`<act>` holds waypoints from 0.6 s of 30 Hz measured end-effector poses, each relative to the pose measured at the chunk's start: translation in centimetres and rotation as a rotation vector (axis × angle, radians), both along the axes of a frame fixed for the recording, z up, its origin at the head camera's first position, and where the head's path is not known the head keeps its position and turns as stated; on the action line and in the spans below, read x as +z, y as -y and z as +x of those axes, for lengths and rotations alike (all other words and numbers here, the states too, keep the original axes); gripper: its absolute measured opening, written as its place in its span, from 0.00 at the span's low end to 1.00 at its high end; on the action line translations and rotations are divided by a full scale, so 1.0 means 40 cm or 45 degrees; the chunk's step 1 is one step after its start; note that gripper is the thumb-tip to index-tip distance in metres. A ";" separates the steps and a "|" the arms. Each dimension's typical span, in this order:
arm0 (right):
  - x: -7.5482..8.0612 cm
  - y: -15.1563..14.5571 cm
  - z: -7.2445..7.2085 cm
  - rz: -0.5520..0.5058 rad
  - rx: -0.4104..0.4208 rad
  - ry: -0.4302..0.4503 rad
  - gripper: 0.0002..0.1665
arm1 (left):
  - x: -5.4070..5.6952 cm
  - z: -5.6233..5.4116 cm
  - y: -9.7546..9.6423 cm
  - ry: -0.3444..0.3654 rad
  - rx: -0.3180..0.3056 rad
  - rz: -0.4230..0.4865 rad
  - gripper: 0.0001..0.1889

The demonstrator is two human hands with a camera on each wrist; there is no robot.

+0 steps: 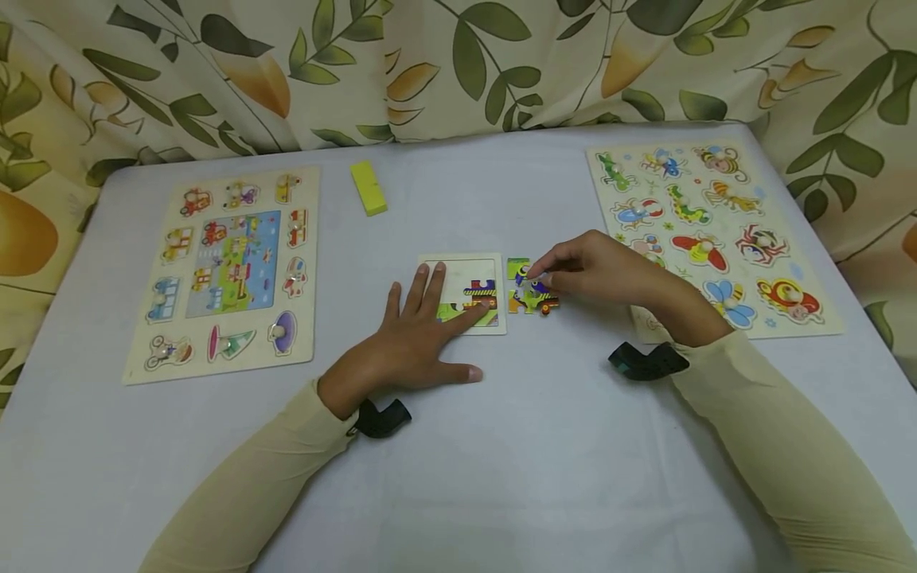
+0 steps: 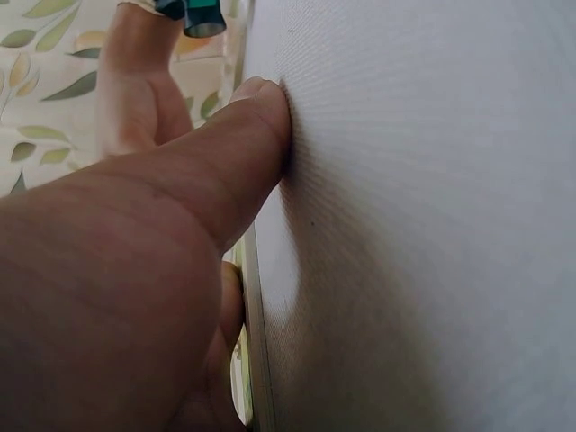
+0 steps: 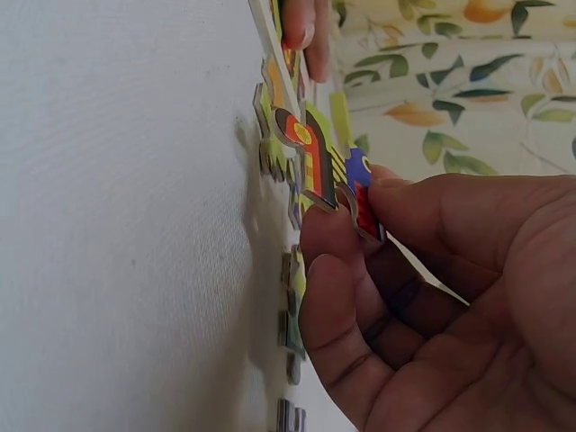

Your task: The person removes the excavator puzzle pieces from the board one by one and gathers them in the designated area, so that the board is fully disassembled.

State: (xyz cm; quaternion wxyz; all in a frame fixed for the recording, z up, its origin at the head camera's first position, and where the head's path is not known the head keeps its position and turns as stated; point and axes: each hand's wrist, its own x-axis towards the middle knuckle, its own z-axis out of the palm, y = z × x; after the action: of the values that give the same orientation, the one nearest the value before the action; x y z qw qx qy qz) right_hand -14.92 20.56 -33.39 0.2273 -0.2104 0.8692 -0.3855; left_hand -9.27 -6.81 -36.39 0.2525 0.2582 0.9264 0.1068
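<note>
A small white puzzle tray [image 1: 497, 274] lies mid-table, with a few joined jigsaw pieces [image 1: 487, 317] along its lower right. Across the tray my left hand [image 1: 404, 346] spreads its straight fingers; the thumb [image 2: 261, 126] touches the cloth below. Just right of the tray, my right hand [image 1: 612, 274] pinches a jigsaw piece [image 3: 310, 162] between thumb and fingers. Red, orange, blue and black markings show on that piece, which is tilted above the table. Loose jigsaw pieces [image 1: 517, 301] lie under and beside the right fingertips, partly hidden by them.
At the left lies a peg puzzle board [image 1: 304, 302] with vehicles. Another peg board [image 1: 809, 310], showing insects, lies at the right, partly beneath the right forearm. A yellow block [image 1: 368, 189] sits toward the back, before a leaf-patterned curtain [image 1: 444, 79].
</note>
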 end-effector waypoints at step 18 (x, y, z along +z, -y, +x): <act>-0.008 -0.034 0.017 0.087 -0.038 -0.033 0.10 | -0.005 0.003 -0.001 -0.015 0.024 0.023 0.47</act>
State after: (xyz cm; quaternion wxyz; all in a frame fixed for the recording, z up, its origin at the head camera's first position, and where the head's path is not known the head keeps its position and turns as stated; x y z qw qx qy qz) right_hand -14.24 21.90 -33.72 0.2172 -0.1945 0.8877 -0.3563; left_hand -9.13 -6.76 -36.60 0.2437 0.2523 0.9292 0.1161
